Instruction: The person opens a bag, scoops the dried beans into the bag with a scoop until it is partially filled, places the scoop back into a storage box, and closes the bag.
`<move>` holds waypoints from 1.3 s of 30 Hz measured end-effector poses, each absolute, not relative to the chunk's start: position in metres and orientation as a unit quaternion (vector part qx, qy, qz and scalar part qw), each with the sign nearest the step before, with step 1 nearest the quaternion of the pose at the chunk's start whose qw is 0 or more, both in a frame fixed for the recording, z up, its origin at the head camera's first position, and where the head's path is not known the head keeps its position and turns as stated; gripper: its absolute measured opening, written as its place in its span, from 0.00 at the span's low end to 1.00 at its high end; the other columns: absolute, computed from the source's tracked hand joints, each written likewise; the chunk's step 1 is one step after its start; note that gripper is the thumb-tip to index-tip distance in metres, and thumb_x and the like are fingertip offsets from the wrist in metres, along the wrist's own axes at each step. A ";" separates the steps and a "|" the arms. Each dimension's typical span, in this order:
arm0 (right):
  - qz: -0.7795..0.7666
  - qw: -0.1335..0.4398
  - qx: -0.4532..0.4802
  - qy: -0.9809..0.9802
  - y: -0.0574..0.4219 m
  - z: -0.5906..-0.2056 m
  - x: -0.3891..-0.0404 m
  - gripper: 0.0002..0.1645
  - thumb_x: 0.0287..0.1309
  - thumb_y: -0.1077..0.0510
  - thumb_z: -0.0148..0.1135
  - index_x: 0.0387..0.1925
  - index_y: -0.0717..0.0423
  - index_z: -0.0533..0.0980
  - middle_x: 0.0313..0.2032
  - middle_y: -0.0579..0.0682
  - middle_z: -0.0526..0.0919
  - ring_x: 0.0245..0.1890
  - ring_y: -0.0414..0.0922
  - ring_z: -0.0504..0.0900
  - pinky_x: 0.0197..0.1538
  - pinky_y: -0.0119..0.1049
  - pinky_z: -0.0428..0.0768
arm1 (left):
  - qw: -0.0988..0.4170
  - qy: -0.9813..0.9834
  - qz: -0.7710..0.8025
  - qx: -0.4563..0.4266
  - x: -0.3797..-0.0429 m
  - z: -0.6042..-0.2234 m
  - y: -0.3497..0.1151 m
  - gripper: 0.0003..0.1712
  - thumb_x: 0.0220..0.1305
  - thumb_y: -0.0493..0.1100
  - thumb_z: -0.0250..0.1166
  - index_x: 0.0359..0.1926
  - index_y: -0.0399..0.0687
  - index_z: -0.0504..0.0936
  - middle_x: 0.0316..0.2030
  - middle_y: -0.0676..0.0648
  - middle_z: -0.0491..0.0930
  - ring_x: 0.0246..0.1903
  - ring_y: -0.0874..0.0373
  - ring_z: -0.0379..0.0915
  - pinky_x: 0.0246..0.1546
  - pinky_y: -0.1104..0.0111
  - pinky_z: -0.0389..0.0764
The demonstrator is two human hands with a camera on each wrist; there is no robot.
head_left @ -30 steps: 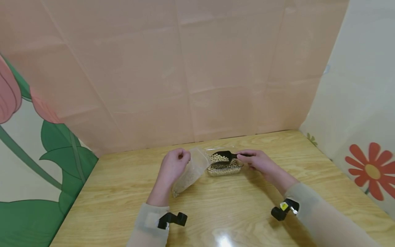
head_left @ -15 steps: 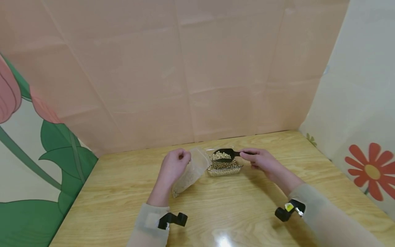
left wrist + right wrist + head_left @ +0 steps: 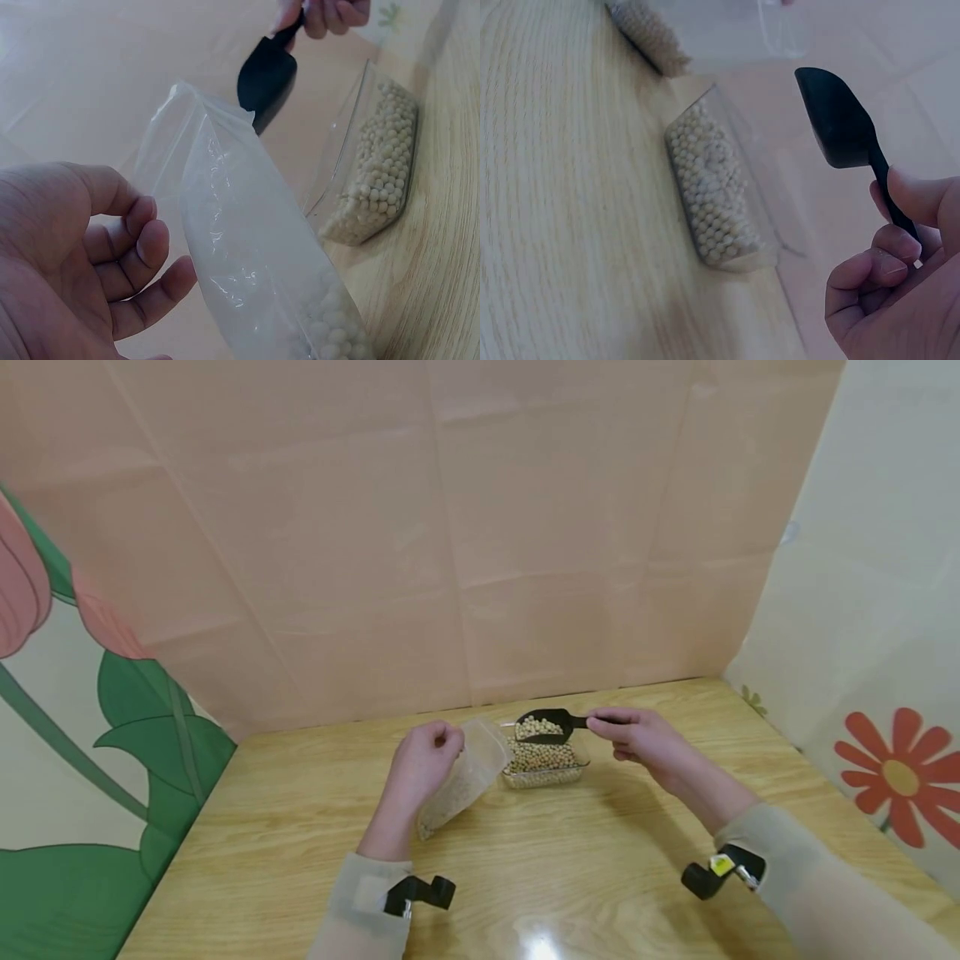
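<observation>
My right hand (image 3: 645, 743) grips the handle of a black scoop (image 3: 840, 124), which is heaped with pale round beans (image 3: 536, 727) in the head view. The scoop hangs above a clear rectangular container (image 3: 543, 777) filled with the same kind of beans. To the left, my left hand (image 3: 426, 764) pinches the top edge of a translucent plastic bag (image 3: 232, 225) between thumb and finger. The bag's mouth gapes toward the container, and some beans (image 3: 334, 330) lie in its bottom. In the left wrist view the scoop's tip overlaps the bag's upper edge.
Everything stands on a wood-grain table (image 3: 480, 877). A pink sheet (image 3: 450, 543) hangs behind the table's back edge. A wall with a red flower (image 3: 900, 777) is on the right, and green painted leaves (image 3: 157, 718) are on the left. Each forearm wears a black camera mount.
My right hand has raised the bean-filled scoop from the beans in the container to above it, shifting slightly right and away. My left hand and the bag have stayed in place.
</observation>
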State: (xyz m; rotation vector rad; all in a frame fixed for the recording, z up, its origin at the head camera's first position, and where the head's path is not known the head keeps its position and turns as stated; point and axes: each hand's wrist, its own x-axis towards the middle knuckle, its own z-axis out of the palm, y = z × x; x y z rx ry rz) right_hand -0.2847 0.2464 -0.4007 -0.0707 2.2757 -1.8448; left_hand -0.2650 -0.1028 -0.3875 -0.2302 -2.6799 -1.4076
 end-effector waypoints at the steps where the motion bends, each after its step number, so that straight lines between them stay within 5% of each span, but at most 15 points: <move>1: -0.626 0.105 -0.025 0.772 0.246 -0.398 -0.284 0.35 0.78 0.45 0.68 0.74 0.62 0.76 0.58 0.45 0.74 0.37 0.38 0.71 0.45 0.35 0.76 | 0.053 -0.881 -0.463 -0.076 -0.265 -0.387 -0.103 0.15 0.80 0.45 0.58 0.36 0.45 0.85 0.30 0.49 0.81 0.27 0.53 0.69 0.31 0.60 0.72; 12: -0.617 0.099 -0.043 0.779 0.235 -0.377 -0.272 0.36 0.78 0.45 0.68 0.74 0.63 0.75 0.67 0.50 0.75 0.49 0.39 0.76 0.51 0.36 0.80 | 0.057 -0.883 -0.460 -0.073 -0.265 -0.387 -0.102 0.15 0.79 0.45 0.58 0.35 0.47 0.85 0.31 0.49 0.81 0.28 0.53 0.71 0.32 0.60 0.73; 28: -0.583 0.075 -0.065 0.807 0.208 -0.365 -0.264 0.29 0.76 0.47 0.71 0.68 0.59 0.82 0.59 0.52 0.79 0.34 0.45 0.71 0.47 0.44 0.71 | 0.070 -0.883 -0.457 -0.076 -0.265 -0.387 -0.100 0.14 0.77 0.45 0.59 0.31 0.49 0.83 0.29 0.50 0.81 0.27 0.54 0.71 0.32 0.61 0.73; 34: -0.563 0.065 -0.072 0.820 0.201 -0.363 -0.263 0.28 0.76 0.46 0.70 0.68 0.57 0.83 0.60 0.51 0.82 0.41 0.46 0.73 0.43 0.41 0.73 | 0.069 -0.884 -0.456 -0.075 -0.265 -0.387 -0.100 0.14 0.77 0.44 0.59 0.31 0.49 0.83 0.29 0.50 0.80 0.26 0.54 0.70 0.31 0.61 0.72; 39: -0.540 0.054 -0.074 0.837 0.195 -0.359 -0.261 0.28 0.76 0.45 0.71 0.67 0.56 0.83 0.68 0.57 0.81 0.56 0.52 0.77 0.51 0.45 0.77 | 0.070 -0.883 -0.458 -0.074 -0.264 -0.386 -0.100 0.14 0.76 0.44 0.59 0.31 0.49 0.82 0.29 0.50 0.80 0.27 0.54 0.70 0.31 0.61 0.72</move>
